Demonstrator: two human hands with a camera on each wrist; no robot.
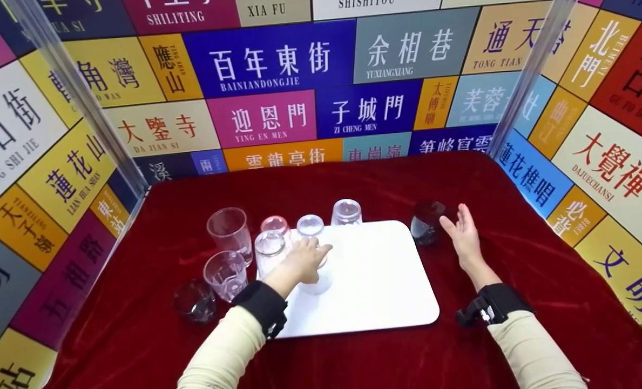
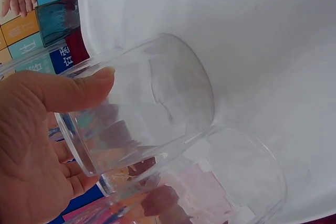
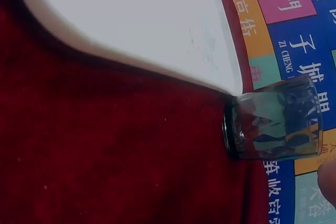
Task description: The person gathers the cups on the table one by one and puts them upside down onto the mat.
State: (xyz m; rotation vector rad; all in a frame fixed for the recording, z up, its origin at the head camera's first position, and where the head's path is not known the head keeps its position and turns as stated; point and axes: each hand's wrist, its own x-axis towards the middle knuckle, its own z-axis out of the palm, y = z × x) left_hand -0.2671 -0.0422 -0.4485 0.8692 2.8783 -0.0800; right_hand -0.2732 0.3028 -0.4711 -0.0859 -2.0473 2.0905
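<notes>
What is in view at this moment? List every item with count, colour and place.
Tray: one, white, middle of the cloth.
Upside-down glasses: four, clear, one pink-tinted, along the tray's far-left edge.
Held glass: one, clear, on the tray's left part.
Upright tumblers: two, clear, on the cloth left of the tray.
Left dark glass: one, smoky, near-left on the cloth.
Right dark glass: one, smoky, by the tray's far-right corner.
Cloth: one, red.
Sign walls: multicoloured, around.
Left hand: grips the held glass.
Right hand: open, beside the right dark glass.
</notes>
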